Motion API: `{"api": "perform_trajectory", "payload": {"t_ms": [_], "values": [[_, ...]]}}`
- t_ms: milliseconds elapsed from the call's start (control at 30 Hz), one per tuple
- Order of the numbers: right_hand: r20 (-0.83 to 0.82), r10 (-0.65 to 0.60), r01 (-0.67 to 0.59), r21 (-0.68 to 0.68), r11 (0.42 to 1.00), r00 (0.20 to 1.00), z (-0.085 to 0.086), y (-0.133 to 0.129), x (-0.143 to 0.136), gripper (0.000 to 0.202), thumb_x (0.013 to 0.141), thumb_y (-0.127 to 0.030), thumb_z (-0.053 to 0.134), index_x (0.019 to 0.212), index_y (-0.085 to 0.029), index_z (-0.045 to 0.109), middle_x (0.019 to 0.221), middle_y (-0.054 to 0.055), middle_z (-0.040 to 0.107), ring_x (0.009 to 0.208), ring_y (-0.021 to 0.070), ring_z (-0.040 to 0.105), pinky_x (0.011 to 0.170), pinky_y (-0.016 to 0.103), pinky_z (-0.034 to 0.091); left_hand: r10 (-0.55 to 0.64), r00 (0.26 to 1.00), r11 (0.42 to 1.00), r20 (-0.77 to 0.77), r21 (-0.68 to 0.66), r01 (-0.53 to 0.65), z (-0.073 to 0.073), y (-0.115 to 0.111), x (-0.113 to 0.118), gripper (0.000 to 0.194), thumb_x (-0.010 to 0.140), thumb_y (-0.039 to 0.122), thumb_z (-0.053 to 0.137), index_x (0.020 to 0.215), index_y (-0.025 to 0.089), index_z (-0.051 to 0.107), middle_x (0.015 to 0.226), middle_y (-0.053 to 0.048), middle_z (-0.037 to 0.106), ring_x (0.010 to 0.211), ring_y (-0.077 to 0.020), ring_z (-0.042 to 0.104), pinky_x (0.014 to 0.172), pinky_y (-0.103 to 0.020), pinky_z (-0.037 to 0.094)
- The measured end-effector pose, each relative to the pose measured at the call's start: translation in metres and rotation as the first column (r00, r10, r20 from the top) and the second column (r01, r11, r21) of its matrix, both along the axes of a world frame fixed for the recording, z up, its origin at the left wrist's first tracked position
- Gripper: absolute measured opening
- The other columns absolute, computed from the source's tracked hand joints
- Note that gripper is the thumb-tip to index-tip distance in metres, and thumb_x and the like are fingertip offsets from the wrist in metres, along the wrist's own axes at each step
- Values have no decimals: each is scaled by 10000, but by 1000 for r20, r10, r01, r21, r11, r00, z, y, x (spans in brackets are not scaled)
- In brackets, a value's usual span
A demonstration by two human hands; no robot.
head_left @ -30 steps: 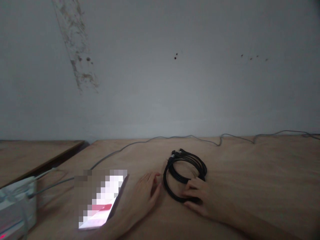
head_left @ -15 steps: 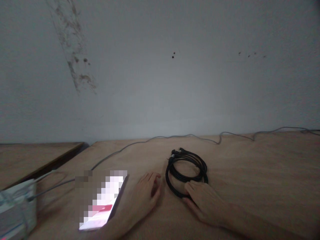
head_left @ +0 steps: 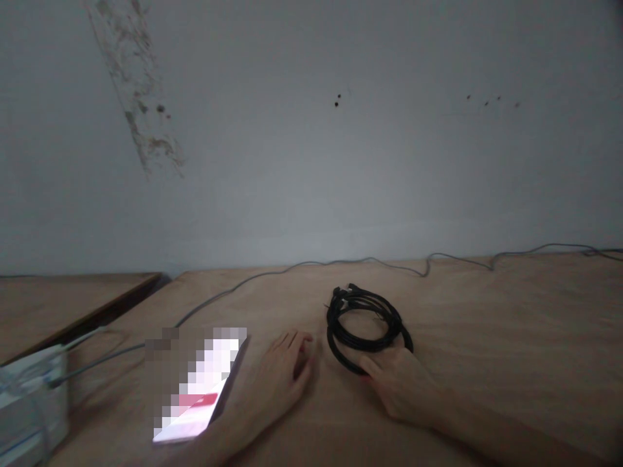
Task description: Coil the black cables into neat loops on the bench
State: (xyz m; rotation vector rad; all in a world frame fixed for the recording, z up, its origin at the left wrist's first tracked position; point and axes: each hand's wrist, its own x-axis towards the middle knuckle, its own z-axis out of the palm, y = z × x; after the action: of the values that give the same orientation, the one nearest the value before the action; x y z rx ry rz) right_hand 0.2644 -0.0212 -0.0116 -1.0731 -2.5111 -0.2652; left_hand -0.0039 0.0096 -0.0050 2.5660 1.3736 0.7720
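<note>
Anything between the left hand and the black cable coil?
Nothing visible: just a strip of tabletop between the left hand and the black cable coil. The right hand is on the coil's near side; the bright-screened device lies left of the left hand.

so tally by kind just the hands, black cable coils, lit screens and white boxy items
Hands: 2, the left hand and the right hand
Black cable coil: 1, counted as one bundle; I can't tell how many cables are in it
Lit screen: 1, partly pixelated
White boxy item: 1, cut off by the picture's edge
Total: 5
</note>
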Motion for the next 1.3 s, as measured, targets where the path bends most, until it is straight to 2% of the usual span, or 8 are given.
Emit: {"api": "perform_trajectory", "payload": {"t_ms": [267, 467, 600, 733, 833, 933, 1033, 1300], "values": [[114, 238, -257, 194, 947, 965, -22, -5, 5, 250, 954, -124, 441, 818, -223, 625, 671, 32, 687, 594, 189, 611, 658, 323, 457, 104, 984, 994, 146, 19, -108, 17, -7, -3, 305, 1056, 386, 373, 1233, 231, 566, 1078, -72, 673, 974, -248, 615, 857, -392, 474], [168, 393, -409, 76, 909, 904, -15, -11, 0, 166, 965, -186, 484, 874, -212, 620, 731, 20, 703, 638, 178, 615, 656, 326, 453, 31, 999, 999, -34, -29, -32, 23, -12, 4, 231, 942, 424, 536, 830, 224, 551, 775, -10, 633, 732, -214, 577, 673, -327, 409], [70, 413, -413, -11, 911, 908, -16, -9, 1, 151, 958, -299, 536, 875, -207, 622, 794, 36, 716, 717, 195, 630, 644, 329, 459, -4, 988, 998, -152, -57, -5, 17, -9, 3, 257, 859, 402, 571, 697, 224, 482, 689, 2, 600, 638, -189, 540, 599, -306, 354], [-179, 441, -420, 143, 896, 880, -15, -7, 7, 180, 936, -357, 556, 859, -209, 625, 764, 61, 681, 739, 222, 608, 669, 359, 470, -67, 976, 998, -209, -33, 61, 13, -6, -2, 218, 846, 351, 554, 689, 225, 471, 665, 3, 579, 613, -183, 526, 593, -309, 332], [-402, 332, -266, 212, 940, 853, -11, 2, 19, 171, 975, -224, 467, 945, -205, 634, 824, 73, 683, 771, 218, 621, 718, 360, 488, -95, 967, 995, -235, -40, 88, 13, -5, -4, 204, 866, 323, 538, 700, 224, 471, 671, 4, 587, 614, -184, 534, 596, -311, 327], [-641, -2, 21, 22, 1000, 767, -12, 19, 32, 251, 1034, -304, 418, 946, -225, 639, 808, 48, 671, 709, 202, 626, 653, 321, 486, -114, 960, 993, -256, -63, 101, 15, -6, -4, 225, 900, 318, 513, 702, 221, 469, 684, 4, 600, 624, -186, 549, 608, -310, 332], [-688, -260, 116, -249, 961, 678, -20, 36, 41, 280, 1046, -405, 417, 1032, -228, 633, 827, 28, 701, 616, 183, 613, 547, 285, 457, -106, 959, 993, -264, -80, 87, 17, -7, -3, 262, 945, 334, 476, 709, 219, 481, 686, 0, 604, 625, -187, 557, 610, -305, 335], [-586, -319, 150, -318, 936, 745, -24, 41, 42, 390, 1052, -433, 382, 871, -216, 651, 836, 44, 716, 784, 223, 681, 684, 327, 497, -79, 965, 992, -249, -114, 52, 15, -8, -1, 337, 1034, 414, 395, 781, 221, 505, 751, -13, 632, 693, -207, 599, 633, -304, 349]]}}
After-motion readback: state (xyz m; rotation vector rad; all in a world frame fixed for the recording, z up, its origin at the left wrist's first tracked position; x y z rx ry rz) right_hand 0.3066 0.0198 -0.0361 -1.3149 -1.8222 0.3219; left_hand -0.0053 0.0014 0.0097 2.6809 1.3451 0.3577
